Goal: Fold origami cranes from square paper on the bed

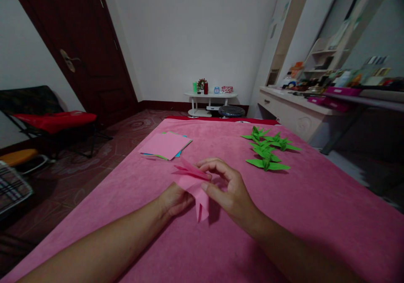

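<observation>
I see the folded pink paper (193,183) at one o'clock from the left hand (176,199), whose fingers hide behind it, grip impossible to tell; from three o'clock the right hand (229,190) pinches its edge! Green folded figures (267,164) lie at two o'clock.

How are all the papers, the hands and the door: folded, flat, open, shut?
Pink paper: folded, flaps sticking out
Left hand: holding pink paper, fingers mostly hidden
Right hand: bent, pinching pink paper
Paper stack: flat, edges uneven
Green paper shapes: folded, grouped together
Door: looks shut
</observation>
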`<state>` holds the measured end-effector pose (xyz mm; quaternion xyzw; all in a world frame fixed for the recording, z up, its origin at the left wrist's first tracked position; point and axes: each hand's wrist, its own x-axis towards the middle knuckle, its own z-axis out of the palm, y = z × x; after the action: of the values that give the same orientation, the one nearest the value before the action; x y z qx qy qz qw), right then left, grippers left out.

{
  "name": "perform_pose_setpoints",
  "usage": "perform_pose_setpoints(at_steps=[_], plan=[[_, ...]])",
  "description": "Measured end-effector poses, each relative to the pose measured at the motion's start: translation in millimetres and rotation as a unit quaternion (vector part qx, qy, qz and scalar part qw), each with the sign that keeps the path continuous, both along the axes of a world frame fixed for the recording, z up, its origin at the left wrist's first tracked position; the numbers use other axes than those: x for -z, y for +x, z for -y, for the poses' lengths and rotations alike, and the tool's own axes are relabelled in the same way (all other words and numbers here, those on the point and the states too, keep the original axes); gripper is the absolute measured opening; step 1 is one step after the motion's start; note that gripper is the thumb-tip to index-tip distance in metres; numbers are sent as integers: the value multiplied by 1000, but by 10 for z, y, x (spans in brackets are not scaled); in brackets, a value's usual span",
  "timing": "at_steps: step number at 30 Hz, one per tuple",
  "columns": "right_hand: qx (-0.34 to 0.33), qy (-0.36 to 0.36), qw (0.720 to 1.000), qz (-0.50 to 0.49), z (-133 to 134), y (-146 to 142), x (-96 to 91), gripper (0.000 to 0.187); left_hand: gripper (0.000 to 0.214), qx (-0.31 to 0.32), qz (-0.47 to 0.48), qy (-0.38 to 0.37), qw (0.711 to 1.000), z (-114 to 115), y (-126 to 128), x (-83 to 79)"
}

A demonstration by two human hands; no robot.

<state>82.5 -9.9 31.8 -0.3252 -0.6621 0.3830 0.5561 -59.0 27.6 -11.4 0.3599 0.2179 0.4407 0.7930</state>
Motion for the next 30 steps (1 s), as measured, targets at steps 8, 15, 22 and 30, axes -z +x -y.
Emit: perform_pose_setpoints(at_steps=[8,15,22,30], plan=[[2,15,1000,2,-11,-3,-1,22,29,11,-7,-1,1000,42,36,-122],[3,6,1000,10,-6,-9,7,23,22,6,12,-20,1000,24,-18,-10],[-1,9,1000,12,-5,-15,8,21,15,-5,10,4,1000,21,20,-9],[-20,-19,1000,3,-1,28,13,14,23,-38,-2,15,999,46,40,-21]])
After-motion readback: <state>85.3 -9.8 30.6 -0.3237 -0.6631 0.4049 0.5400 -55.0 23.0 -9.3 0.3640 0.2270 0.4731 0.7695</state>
